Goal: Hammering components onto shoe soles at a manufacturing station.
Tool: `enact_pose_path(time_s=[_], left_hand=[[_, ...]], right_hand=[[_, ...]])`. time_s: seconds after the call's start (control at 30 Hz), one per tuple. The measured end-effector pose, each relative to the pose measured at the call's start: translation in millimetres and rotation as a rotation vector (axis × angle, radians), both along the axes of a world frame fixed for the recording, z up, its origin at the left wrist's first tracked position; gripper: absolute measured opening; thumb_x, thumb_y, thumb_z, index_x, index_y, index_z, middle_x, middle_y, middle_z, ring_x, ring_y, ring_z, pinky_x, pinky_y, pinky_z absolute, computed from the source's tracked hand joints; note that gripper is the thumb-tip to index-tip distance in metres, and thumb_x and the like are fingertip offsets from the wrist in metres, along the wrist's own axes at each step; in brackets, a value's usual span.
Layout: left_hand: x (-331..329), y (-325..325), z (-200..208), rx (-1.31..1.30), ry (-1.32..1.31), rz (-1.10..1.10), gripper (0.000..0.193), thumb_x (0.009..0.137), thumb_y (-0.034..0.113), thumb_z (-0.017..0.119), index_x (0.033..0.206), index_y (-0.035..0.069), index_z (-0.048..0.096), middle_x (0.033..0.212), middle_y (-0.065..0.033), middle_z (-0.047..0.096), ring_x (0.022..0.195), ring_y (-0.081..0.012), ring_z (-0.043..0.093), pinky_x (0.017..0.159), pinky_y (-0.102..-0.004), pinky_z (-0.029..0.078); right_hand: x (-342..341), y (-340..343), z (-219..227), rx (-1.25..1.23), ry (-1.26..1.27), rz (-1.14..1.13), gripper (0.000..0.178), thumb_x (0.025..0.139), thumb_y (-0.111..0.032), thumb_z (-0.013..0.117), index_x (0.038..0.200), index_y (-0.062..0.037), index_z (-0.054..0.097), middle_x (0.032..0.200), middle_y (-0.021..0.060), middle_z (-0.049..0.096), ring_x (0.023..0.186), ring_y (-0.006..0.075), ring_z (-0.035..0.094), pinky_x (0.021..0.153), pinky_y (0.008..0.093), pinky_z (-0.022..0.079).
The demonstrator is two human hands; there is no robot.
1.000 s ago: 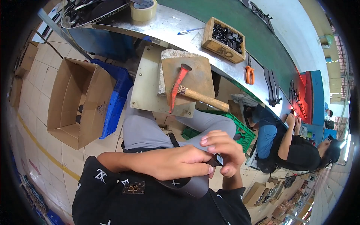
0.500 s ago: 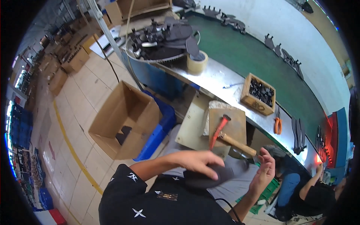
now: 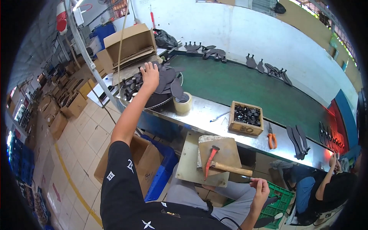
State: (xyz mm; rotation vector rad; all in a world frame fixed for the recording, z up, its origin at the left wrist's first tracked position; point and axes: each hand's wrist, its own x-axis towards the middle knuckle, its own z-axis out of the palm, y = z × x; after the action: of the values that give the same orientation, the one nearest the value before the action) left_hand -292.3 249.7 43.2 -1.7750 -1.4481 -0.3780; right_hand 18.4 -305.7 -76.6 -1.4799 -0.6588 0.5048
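My left hand point(image 3: 150, 76) is stretched out over a round wire-rimmed basket point(image 3: 153, 105) heaped with dark grey sole-shaped pieces point(image 3: 165, 78). Its fingers are spread, and whether they touch the heap cannot be told. Above my right thigh, my right hand point(image 3: 260, 189) is closed with thumb and fingertips together; anything in the pinch is too small to name. Just beyond it lie a wooden-handled hammer point(image 3: 232, 168) and a red-handled tool point(image 3: 210, 163) on a square block point(image 3: 226, 147).
A wooden box point(image 3: 246, 128) of small black parts, orange-handled pliers point(image 3: 271, 140) and a tape roll point(image 3: 182, 103) sit on the metal ledge. Behind runs a green belt point(image 3: 230, 84). A cardboard box point(image 3: 145, 161), a green crate point(image 3: 278, 199) and a co-worker point(image 3: 329, 191) are nearby.
My left hand has let go of a dark sole-shaped piece and reached forward to the heaped basket. My right hand has come slightly lower and nearer. The view has tilted up.
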Motion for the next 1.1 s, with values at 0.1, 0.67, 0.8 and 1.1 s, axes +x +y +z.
enact_pose_path(time_s=[0.1, 0.67, 0.8, 1.1], left_hand=[[46.4, -34.2, -26.8, 0.161, 0.286, -0.208, 0.037, 0.082, 0.016, 0.060, 0.119, 0.009, 0.063, 0.122, -0.0106, 0.058, 0.119, -0.0277, 0.049, 0.091, -0.0475, 0.040], [-0.3, -142.4, -75.8, -0.724, -0.473, -1.336, 0.037, 0.078, 0.023, 0.076, 0.106, 0.002, 0.062, 0.137, -0.0163, 0.050, 0.131, -0.0346, 0.042, 0.106, -0.0507, 0.032], [-106.1, -217.0, -61.6, -1.400, -0.996, -0.997, 0.039, 0.087, 0.021, 0.072, 0.117, 0.000, 0.060, 0.107, -0.0141, 0.069, 0.093, -0.0168, 0.067, 0.084, -0.0317, 0.051], [-425.5, -141.8, -86.6, -0.325, -1.398, 0.004, 0.031, 0.096, 0.028, 0.062, 0.107, 0.000, 0.068, 0.090, -0.0177, 0.071, 0.058, -0.0229, 0.070, 0.051, -0.0300, 0.055]], right_hand=[[10.6, -18.3, -15.8, -0.012, 0.041, -0.067, 0.025, 0.104, -0.020, 0.050, 0.096, 0.0008, 0.062, 0.089, 0.0086, 0.068, 0.075, 0.0132, 0.063, 0.071, 0.0271, 0.052], [14.1, -21.9, -13.8, -0.082, 0.002, -0.098, 0.027, 0.102, -0.024, 0.056, 0.100, 0.0007, 0.066, 0.089, 0.0084, 0.067, 0.077, 0.0164, 0.063, 0.071, 0.0310, 0.054], [4.8, -1.6, 16.4, -0.082, -0.060, -0.136, 0.028, 0.103, -0.026, 0.054, 0.102, -0.0008, 0.065, 0.090, 0.0089, 0.068, 0.076, 0.0175, 0.063, 0.071, 0.0322, 0.053], [74.7, 12.0, 5.1, -0.214, -0.210, -0.291, 0.032, 0.102, -0.027, 0.055, 0.111, 0.0027, 0.063, 0.097, 0.0144, 0.069, 0.076, 0.0209, 0.065, 0.069, 0.0308, 0.053]])
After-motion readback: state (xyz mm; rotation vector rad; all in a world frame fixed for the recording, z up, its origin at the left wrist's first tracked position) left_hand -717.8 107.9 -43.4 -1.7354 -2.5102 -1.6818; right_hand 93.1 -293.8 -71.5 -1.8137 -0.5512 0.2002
